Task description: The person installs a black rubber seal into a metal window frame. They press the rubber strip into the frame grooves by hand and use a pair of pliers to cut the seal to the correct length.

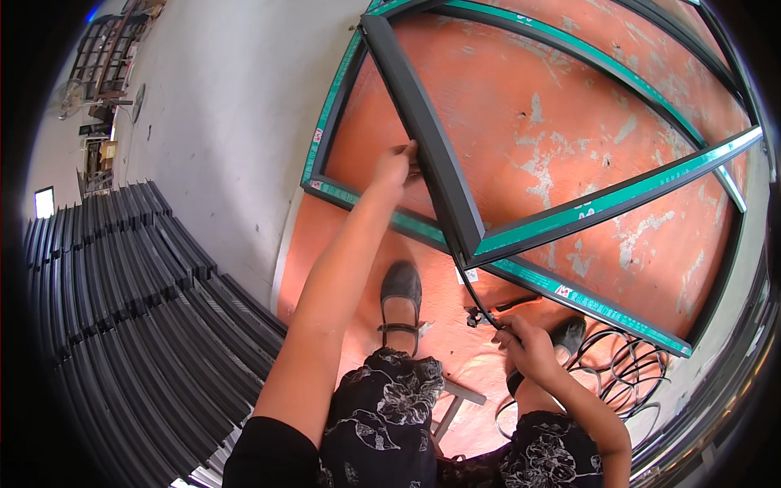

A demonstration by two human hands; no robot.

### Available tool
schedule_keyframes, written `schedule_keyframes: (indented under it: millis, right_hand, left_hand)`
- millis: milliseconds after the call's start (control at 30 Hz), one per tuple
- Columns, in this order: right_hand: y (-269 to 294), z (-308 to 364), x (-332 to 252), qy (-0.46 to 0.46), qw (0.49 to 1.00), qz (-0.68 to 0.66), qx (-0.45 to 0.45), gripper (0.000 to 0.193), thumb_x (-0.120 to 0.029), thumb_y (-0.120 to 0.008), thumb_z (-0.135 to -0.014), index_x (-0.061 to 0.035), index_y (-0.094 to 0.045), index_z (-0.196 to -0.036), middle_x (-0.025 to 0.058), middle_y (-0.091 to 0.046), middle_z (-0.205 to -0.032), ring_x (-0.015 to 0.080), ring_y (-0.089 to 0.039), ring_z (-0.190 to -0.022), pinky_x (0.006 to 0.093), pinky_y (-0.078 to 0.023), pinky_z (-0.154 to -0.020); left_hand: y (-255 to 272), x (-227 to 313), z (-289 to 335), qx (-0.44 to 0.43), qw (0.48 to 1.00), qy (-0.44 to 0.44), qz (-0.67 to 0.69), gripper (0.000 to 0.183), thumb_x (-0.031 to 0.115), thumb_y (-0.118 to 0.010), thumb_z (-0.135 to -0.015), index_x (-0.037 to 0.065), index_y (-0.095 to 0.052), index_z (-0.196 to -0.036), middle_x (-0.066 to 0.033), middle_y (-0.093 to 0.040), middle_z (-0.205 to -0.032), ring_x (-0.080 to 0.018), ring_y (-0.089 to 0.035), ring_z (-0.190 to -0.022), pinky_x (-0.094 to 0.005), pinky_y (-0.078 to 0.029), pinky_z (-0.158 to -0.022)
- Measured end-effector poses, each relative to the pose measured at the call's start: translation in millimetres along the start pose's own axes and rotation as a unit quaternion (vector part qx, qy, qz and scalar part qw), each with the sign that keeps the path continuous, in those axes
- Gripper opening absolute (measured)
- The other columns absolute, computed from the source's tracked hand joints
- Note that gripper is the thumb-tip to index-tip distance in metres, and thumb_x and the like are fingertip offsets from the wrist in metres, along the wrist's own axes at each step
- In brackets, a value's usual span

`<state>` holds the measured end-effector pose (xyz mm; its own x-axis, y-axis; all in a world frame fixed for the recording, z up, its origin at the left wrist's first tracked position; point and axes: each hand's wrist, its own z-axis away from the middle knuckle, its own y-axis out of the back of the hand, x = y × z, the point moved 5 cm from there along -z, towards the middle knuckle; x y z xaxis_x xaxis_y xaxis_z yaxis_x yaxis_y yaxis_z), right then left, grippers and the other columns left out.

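A dark grey window or door frame (pixel 429 126) with green film on its outer faces lies tilted across a larger green-filmed frame (pixel 610 311). My left hand (pixel 394 169) has its fingers closed at the inner left side of the upper frame's long bar; the fingertips are partly hidden there. From that frame's near corner a thin black rubber strip (pixel 478 299) runs down to my right hand (pixel 527 348), which pinches it between thumb and fingers. Loose loops of black strip (pixel 626 370) lie on the floor right of my right hand.
Cutters with orange handles (pixel 518 304) rest on the worn orange floor near my right hand. Long dark profiles (pixel 154 358) are stacked at the left, and more line the right edge. A small stool (pixel 458 396) shows between my legs. A fan (pixel 71 99) stands far left.
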<state>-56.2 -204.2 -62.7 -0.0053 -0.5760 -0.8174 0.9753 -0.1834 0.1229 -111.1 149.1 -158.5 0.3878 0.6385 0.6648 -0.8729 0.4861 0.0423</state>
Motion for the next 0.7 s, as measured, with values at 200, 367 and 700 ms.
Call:
schedule_keyframes:
  millis: [200,367,700]
  right_hand:
    - [4,-9,-2,0.131,0.984,0.111,0.046,0.016,-0.013,-0.055,-0.089,0.0008,-0.058,-0.096,0.0123,-0.062,-0.080,0.0167,-0.060,-0.071,0.0284,-0.047,-0.065]
    - [-20,1,14,-0.200,0.873,-0.409,-0.176,0.019,-0.015,-0.046,-0.095,-0.0002,-0.056,-0.100,0.0029,-0.054,-0.076,0.0096,-0.048,-0.062,0.0211,-0.040,-0.058]
    - [-41,-9,20,-0.164,0.940,-0.228,-0.192,0.023,-0.013,-0.039,-0.097,-0.0011,-0.053,-0.110,0.0014,-0.052,-0.070,0.0099,-0.044,-0.056,0.0228,-0.038,-0.053]
  left_hand:
    - [-4,-18,7,-0.110,0.981,0.023,0.158,0.033,0.028,-0.049,-0.094,0.000,-0.054,-0.110,-0.0066,-0.060,-0.097,-0.0180,-0.057,-0.087,-0.0338,-0.047,-0.080]
    - [0,-27,4,-0.158,0.969,0.024,0.190,0.031,0.028,-0.051,-0.093,0.003,-0.054,-0.111,-0.0062,-0.061,-0.100,-0.0196,-0.058,-0.094,-0.0354,-0.047,-0.083]
    - [-8,-28,8,-0.138,0.975,0.016,0.175,0.027,0.026,-0.049,-0.094,0.003,-0.053,-0.109,-0.0051,-0.063,-0.096,-0.0163,-0.062,-0.085,-0.0314,-0.051,-0.075]
